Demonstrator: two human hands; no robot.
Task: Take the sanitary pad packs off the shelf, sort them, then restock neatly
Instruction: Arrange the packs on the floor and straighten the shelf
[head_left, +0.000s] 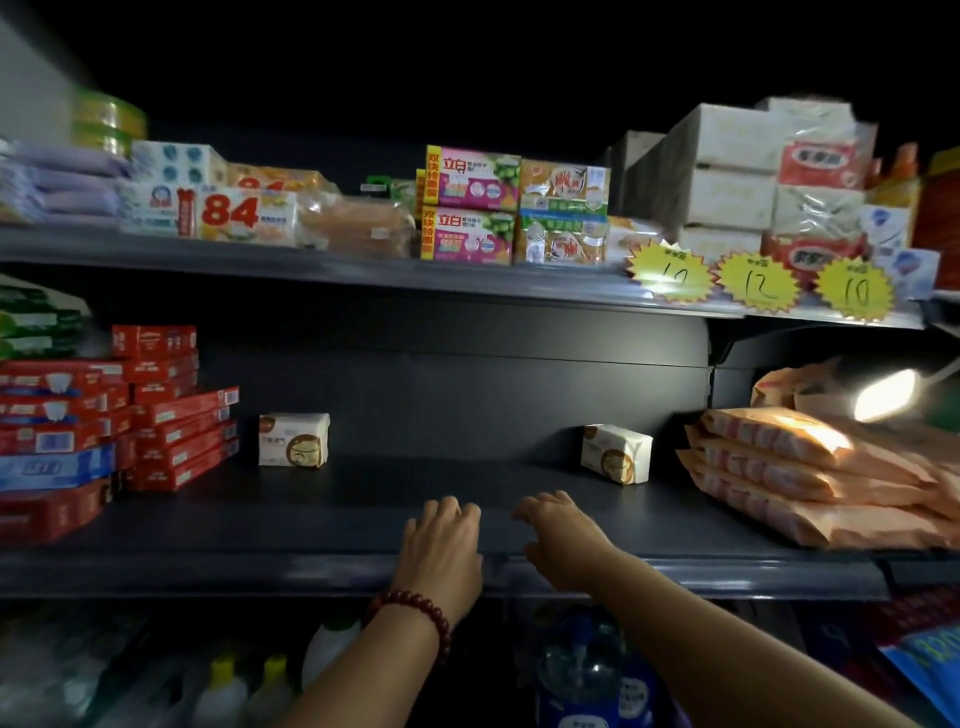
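Note:
Two small white and brown sanitary pad packs stand at the back of the dark middle shelf (363, 525): one on the left (294, 439), one on the right (616, 453), turned slightly. My left hand (441, 545), with a red bead bracelet on the wrist, rests palm down on the shelf's front part. My right hand (563, 535) hovers just beside it, fingers loosely curled. Neither hand holds anything. Both packs lie well beyond my fingertips.
Stacked red boxes (156, 415) fill the shelf's left end, and a pile of orange packs (810, 478) its right end under a bright lamp (883, 395). The upper shelf carries soap boxes (470, 208) and yellow price tags (756, 283). Bottles (582, 670) stand below.

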